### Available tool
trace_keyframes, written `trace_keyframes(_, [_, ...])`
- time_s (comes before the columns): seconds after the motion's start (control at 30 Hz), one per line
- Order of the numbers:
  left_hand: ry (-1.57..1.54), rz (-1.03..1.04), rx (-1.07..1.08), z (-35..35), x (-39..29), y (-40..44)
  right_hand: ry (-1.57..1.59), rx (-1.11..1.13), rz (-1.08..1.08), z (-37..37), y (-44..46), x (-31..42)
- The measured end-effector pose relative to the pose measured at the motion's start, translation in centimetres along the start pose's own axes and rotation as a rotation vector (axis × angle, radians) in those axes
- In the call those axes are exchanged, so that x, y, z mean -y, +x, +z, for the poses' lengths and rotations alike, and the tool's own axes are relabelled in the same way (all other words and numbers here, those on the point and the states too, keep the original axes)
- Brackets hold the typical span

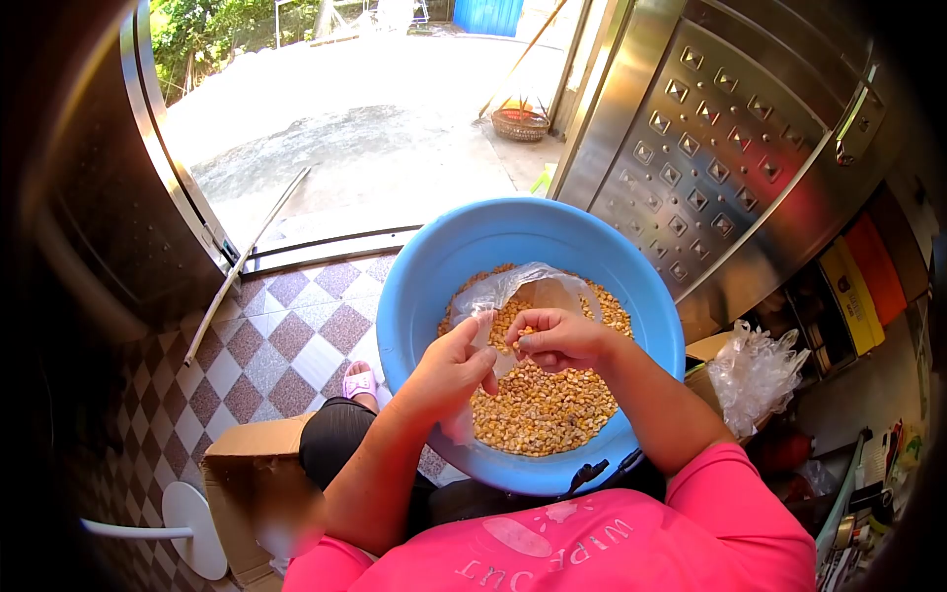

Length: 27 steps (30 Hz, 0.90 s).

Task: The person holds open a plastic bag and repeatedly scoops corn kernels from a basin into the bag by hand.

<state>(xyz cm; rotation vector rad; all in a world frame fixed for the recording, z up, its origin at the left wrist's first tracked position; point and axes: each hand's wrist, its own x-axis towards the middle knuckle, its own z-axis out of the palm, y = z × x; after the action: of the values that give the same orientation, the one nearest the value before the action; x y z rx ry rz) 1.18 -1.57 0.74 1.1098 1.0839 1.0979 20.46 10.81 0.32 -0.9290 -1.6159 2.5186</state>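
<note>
A blue plastic basin (pixel 530 222) stands in front of my body, holding a layer of yellow corn kernels (pixel 543 409). Inside it lies a clear plastic bag (pixel 528 281), its mouth spread over the corn. My left hand (pixel 459 367) is over the basin's left part, its fingers closed at the bag's edge, and part of the bag shows below the wrist. Close beside it, my right hand (pixel 560 340) is above the corn with thumb and fingertips pinched together. Whatever lies between those fingertips is too small to make out.
An open cardboard box (pixel 252 439) sits by my left leg, near a white round base (pixel 194 528). Metal doors (pixel 691 148) flank the doorway, where a long stick (pixel 247 257) leans. Outside is a wicker basket (pixel 520 124). Crumpled plastic bags (pixel 755 375) and shelves are at right.
</note>
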Motion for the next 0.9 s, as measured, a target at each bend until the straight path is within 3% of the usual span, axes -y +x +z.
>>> trace_keyframes(0.17, [-0.021,-0.010,0.019,0.1,-0.3,-0.1,0.265,-0.192,-0.149,-1.1,1.4,-1.0])
trace_keyframes(0.3, [-0.037,-0.012,0.038,0.1,-0.4,-0.2,0.106,-0.218,-0.269,-0.5,1.3,-0.9])
trace_keyframes(0.37, [-0.033,-0.011,0.041,0.1,-0.4,-0.2,-0.253,-0.310,-0.328,-0.1,0.9,-0.6])
trace_keyframes(0.4, [-0.028,-0.009,0.044,0.1,-0.4,-0.2,-0.252,-0.310,-0.328,-0.3,1.0,-0.7])
trace_keyframes(0.47, [-0.018,-0.013,0.039,0.0,-0.2,-0.1,-0.819,-0.422,-0.646,-1.0,1.1,-0.8])
trace_keyframes(0.5, [-0.008,-0.016,0.033,0.0,-0.1,-0.1,-0.818,-0.424,-0.646,-1.1,0.6,-0.3])
trace_keyframes(0.57, [0.007,-0.023,0.032,0.0,-0.5,-0.2,-0.493,-0.180,-0.135,-1.2,-0.6,1.1])
trace_keyframes(0.6, [0.022,-0.029,0.028,0.0,-0.7,-0.2,-0.493,-0.179,-0.135,-0.6,-0.9,1.3])
trace_keyframes(0.67, [0.008,-0.019,0.023,0.0,-0.5,-0.2,-0.610,0.148,0.113,0.9,-1.2,1.2])
trace_keyframes(0.7, [-0.005,-0.009,0.018,0.0,-0.3,-0.1,-0.609,0.148,0.112,1.9,-1.1,0.9])
trace_keyframes(0.77, [-0.005,-0.004,0.011,0.1,-0.1,0.0,-0.952,0.144,0.251,4.1,-0.5,-0.3])
trace_keyframes(0.8, [-0.007,0.002,0.003,0.1,0.0,0.0,-0.950,0.143,0.250,3.6,0.3,-2.0])
trace_keyframes(0.87, [-0.020,-0.001,0.010,0.1,-0.1,-0.1,-1.396,0.153,-0.210,1.8,2.5,-6.1])
trace_keyframes(0.9, [-0.033,-0.003,0.015,0.1,-0.3,-0.2,-1.396,0.153,-0.210,2.4,2.6,-6.5])
